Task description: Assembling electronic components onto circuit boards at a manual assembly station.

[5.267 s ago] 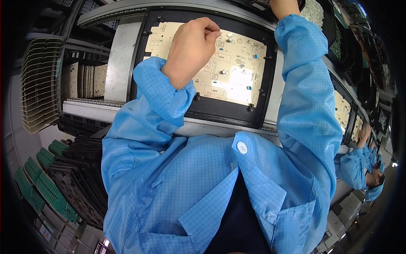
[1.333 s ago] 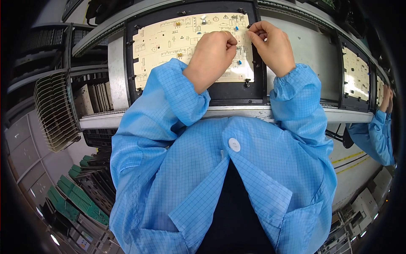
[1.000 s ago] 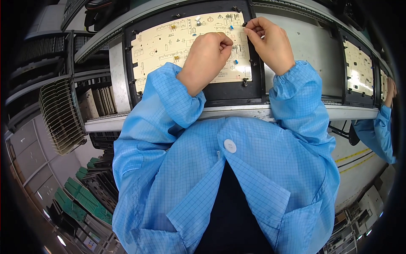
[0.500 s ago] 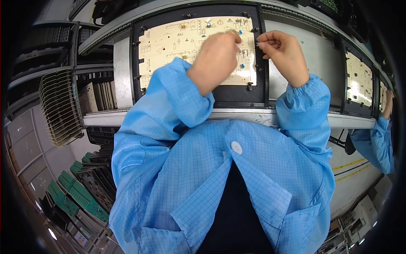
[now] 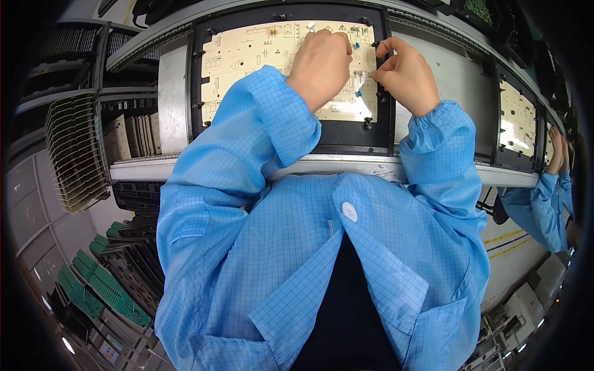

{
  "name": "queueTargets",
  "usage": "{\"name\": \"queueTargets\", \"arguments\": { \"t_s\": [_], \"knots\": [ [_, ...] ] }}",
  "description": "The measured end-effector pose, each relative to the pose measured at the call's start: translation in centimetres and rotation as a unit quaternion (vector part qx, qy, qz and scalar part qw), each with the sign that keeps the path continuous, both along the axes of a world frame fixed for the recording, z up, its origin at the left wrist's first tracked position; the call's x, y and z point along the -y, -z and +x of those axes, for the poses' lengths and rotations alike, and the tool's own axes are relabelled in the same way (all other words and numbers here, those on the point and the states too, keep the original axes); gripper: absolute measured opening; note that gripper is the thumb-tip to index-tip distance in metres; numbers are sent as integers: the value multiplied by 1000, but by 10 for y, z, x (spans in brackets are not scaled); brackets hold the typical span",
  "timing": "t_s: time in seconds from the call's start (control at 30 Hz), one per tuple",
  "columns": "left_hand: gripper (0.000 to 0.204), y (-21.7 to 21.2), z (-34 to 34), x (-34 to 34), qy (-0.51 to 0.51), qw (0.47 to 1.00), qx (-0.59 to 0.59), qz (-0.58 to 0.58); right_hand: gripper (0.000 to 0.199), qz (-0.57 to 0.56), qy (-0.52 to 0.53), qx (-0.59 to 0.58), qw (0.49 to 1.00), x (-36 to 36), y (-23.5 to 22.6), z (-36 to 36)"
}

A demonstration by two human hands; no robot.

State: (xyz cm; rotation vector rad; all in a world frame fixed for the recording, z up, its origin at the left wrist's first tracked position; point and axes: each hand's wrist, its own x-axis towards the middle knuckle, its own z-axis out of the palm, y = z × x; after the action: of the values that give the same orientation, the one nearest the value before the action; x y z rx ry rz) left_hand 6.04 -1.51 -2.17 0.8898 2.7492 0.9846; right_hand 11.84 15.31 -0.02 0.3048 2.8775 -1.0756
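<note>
A cream circuit board [image 5: 232,74] printed with dark markings lies in a black frame [image 5: 346,140] in front of me. My left hand [image 5: 320,69] is over the board's right half, fingers curled down toward it; its fingertips and anything in them are hidden. At the board's right edge my right hand [image 5: 406,75] has its fingers bent and thumb drawn in; what they pinch, if anything, is too small to make out. Blue components [image 5: 357,45] stand on the board near both hands, and a yellow component [image 5: 273,31] sits toward its far edge.
Metal rails [image 5: 346,166] run along the near side. Black clips [image 5: 368,122] ring the board. Further right, another framed board [image 5: 517,120] lies near a co-worker's hands [image 5: 557,148]. Racks of cream boards [image 5: 77,151] and green boards [image 5: 111,287] stand at left.
My left hand has moved slightly away from me across the board. The right hand has shifted slightly left, to the board's edge. The co-worker's hands have come together.
</note>
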Motion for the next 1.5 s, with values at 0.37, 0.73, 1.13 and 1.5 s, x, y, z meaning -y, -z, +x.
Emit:
{"name": "queueTargets", "arguments": {
  "t_s": [0.37, 0.73, 1.13, 1.5],
  "knots": [
    [14, -45, 8, 60, -40, 985, 99, 139, 24, 110, -39, 32, 993, 17, -10, -10],
    [17, -29, 11, 132, -190, 960, 114, 172, 31, 386, -3, -332, 861, -118, -1, -120],
    [19, -21, -19, 102, -125, 981, 82, 125, 19, 200, 130, -339, 910, -113, 6, -86],
    [18, -17, -32, 50, -62, 991, 95, 70, 22, -124, 154, -333, 922, -69, 7, -31]
  ]
}}
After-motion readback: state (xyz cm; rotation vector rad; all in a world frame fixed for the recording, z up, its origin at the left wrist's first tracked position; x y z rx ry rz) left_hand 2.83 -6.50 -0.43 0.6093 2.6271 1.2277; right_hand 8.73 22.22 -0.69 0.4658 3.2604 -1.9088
